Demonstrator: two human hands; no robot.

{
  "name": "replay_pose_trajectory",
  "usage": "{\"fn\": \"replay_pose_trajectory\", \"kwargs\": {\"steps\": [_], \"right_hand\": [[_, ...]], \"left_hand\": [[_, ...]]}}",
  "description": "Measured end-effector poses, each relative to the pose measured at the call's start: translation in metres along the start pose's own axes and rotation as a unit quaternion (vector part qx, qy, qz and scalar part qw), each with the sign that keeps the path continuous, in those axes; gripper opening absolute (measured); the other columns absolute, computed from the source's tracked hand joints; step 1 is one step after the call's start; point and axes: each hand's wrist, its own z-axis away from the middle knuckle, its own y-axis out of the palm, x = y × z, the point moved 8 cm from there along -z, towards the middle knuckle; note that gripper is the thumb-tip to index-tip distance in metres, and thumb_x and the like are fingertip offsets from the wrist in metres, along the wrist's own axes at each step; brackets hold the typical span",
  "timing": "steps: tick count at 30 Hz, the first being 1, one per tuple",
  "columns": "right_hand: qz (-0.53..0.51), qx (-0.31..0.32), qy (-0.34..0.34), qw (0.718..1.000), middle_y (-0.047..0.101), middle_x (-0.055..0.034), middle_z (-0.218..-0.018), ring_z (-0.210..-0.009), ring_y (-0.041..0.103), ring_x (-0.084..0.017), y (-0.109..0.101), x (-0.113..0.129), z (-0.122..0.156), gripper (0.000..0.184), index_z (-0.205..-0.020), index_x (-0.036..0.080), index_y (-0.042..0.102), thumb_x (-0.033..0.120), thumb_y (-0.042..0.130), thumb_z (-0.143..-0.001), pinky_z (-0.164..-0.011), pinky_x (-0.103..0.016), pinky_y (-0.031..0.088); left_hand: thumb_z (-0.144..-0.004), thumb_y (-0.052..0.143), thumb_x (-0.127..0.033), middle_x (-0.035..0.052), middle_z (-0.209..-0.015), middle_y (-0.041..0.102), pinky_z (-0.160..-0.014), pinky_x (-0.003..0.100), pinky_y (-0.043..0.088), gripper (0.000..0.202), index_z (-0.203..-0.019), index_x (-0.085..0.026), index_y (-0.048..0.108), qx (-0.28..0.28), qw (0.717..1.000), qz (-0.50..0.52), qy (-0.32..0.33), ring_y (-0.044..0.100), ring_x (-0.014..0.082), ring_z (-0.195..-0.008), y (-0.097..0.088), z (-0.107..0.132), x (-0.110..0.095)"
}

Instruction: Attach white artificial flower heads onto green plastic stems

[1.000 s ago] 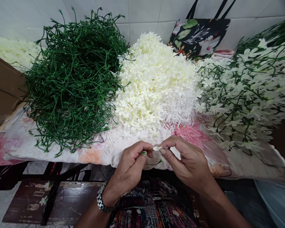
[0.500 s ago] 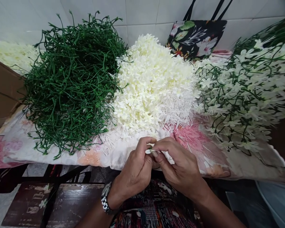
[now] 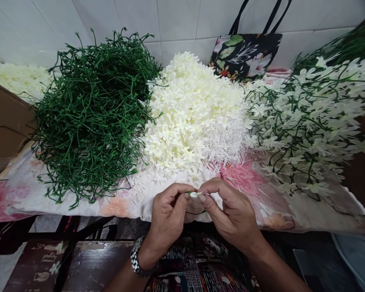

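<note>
At the front edge of the table my two hands meet, fingertips almost touching. My left hand (image 3: 168,213) is closed in a pinch on a thin green artificial stem (image 3: 196,213), which curves below the fingers. A small white artificial flower (image 3: 196,194) shows at the stem's end between both hands. My right hand (image 3: 232,211) pinches the flower's other side with thumb and forefinger; its finer parts are too small to make out. Beyond the hands lie a heap of cream flower heads (image 3: 185,109) and a patch of thin white stamens (image 3: 223,142).
A tall tangle of green stems (image 3: 94,113) stands left, near a brown cardboard box (image 3: 9,109). White flowers on stems (image 3: 310,125) are heaped right. A black floral bag (image 3: 246,54) leans against the tiled wall. A flowered cloth (image 3: 118,205) covers the table.
My left hand has shifted slightly left, widening the gap between the hands. The white flower and the curved stem show more plainly. The camera view has tilted a little.
</note>
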Motion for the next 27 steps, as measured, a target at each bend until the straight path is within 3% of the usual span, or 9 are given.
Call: {"fn": "replay_pose_trajectory", "kwargs": {"steps": [5,19,27], "right_hand": [[-0.065,-0.01,0.054,0.996,0.057,0.0017,-0.068,-0.061,0.054,-0.009,-0.005,-0.008,-0.001,0.007,-0.079,0.019,0.055,0.017,0.052,-0.085,-0.054,-0.02,0.044],[0.044,0.01,-0.009,0.999,0.056,0.001,-0.063,-0.056,0.053,-0.01,-0.001,0.003,-0.007,0.011,-0.076,0.018,0.054,0.015,0.049,-0.085,-0.053,-0.022,0.043],[0.052,0.014,-0.021,0.998,0.055,0.0005,-0.062,-0.055,0.052,-0.01,0.007,0.002,-0.009,0.013,-0.077,0.018,0.054,0.015,0.045,-0.086,-0.051,-0.022,0.042]], "left_hand": [[-0.077,0.06,-0.022,-0.0011,-0.059,0.064,-0.051,0.019,0.044,0.011,-0.073,-0.017,0.069,-0.025,0.999,0.034,-0.012,0.055,0.0096,-0.053,-0.002,-0.002,0.004],[-0.082,0.051,-0.027,-0.0016,-0.055,0.056,-0.046,0.017,0.041,0.022,-0.065,-0.015,0.061,0.009,0.999,-0.021,-0.031,0.047,0.0083,-0.048,0.005,-0.002,0.007],[-0.081,0.05,-0.025,-0.0017,-0.053,0.056,-0.041,0.017,0.035,0.023,-0.063,-0.015,0.062,-0.013,0.999,-0.019,-0.028,0.047,0.0087,-0.047,0.004,-0.005,0.012]]}}
